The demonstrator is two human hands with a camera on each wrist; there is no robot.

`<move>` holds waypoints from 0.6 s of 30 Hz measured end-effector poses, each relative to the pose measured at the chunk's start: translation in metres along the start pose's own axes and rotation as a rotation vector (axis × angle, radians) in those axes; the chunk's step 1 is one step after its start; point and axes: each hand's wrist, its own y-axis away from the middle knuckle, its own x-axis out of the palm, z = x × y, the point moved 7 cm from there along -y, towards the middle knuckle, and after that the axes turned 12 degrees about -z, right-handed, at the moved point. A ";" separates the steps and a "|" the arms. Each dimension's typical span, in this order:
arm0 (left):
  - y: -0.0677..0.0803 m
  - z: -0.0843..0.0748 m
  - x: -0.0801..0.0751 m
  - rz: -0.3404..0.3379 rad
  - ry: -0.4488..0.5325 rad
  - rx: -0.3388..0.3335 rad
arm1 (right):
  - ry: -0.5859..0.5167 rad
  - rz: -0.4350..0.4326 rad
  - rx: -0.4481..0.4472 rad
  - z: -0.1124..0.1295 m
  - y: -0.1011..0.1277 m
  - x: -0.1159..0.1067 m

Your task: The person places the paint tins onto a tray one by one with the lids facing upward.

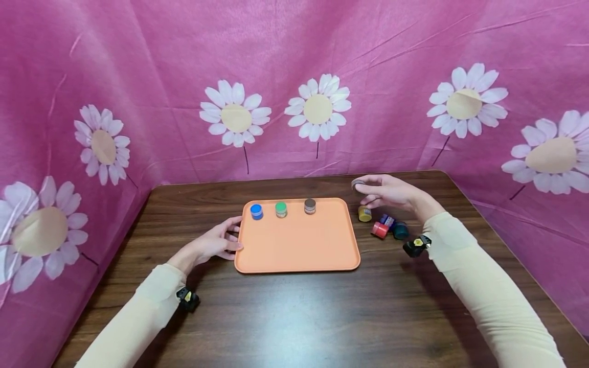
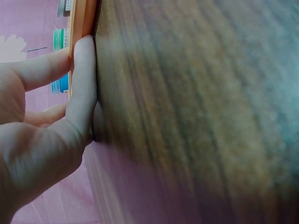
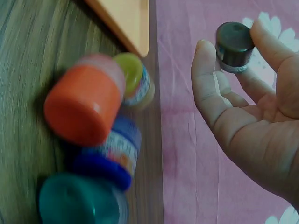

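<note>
My left hand point(image 1: 218, 239) holds the left edge of the orange tray point(image 1: 299, 245), thumb and fingers at its rim. In the left wrist view, the thumb lies along the tray's outer side. Along the tray's far side stand a blue paint jar point(image 1: 256, 212), a green paint jar point(image 1: 281, 209) and a dark brown one point(image 1: 310, 206). Raised beyond the tray's right side, my right hand point(image 1: 388, 191) pinches a small dark-lidded paint jar point(image 3: 233, 46) between thumb and fingers. Below that hand, a yellow paint jar point(image 1: 365, 213) sits on the table.
Close to the yellow jar lie a red paint jar point(image 1: 380, 230), a dark blue one point(image 1: 387, 221) and a dark green one point(image 1: 401, 230), right of the tray on the wooden table point(image 1: 294, 317). A pink flowered cloth point(image 1: 276, 41) hangs behind and beside the table.
</note>
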 end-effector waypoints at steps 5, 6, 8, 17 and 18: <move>0.000 -0.001 -0.001 -0.004 -0.010 0.005 | -0.084 0.016 -0.024 0.005 -0.006 0.017; 0.000 -0.001 -0.001 -0.006 -0.011 0.006 | -0.111 0.016 -0.017 0.005 -0.007 0.020; -0.001 -0.001 -0.002 -0.008 -0.013 0.008 | -0.152 0.019 -0.001 0.005 -0.009 0.026; -0.001 0.001 -0.001 -0.008 -0.011 0.011 | -0.161 -0.007 0.031 0.004 -0.017 0.043; -0.001 0.001 -0.001 -0.009 -0.010 0.011 | -0.160 -0.009 0.027 0.004 -0.018 0.044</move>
